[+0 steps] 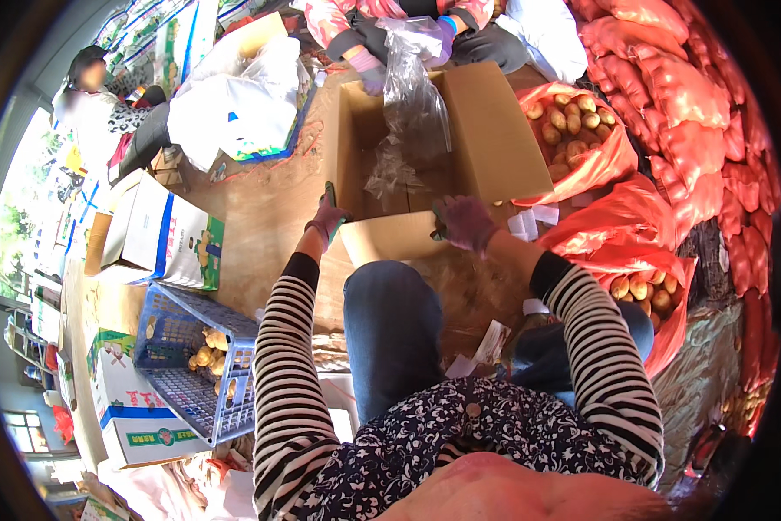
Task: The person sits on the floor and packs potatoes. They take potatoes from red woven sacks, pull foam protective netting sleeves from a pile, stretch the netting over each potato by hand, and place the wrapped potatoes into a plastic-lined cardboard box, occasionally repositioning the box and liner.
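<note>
An open cardboard box (400, 238) stands on the floor before my knees, its brown inside facing up. My left hand (328, 218), in a purple glove, grips the box at its near left corner. The near right part of the rim is in the grasp of my right hand (466, 223), gloved too. A crumpled clear plastic bag (416, 98) hangs down into the box. Across from me, a co-worker's gloved hands (372, 73) are at the bag and the far rim.
To the right, red mesh sacks (677, 84) are piled high, and an open red sack (598, 172) holds potatoes (572, 120). On the left lie a printed carton (162, 238) and a tipped blue plastic crate (195, 312) with potatoes inside. Another person (97, 111) sits farther back.
</note>
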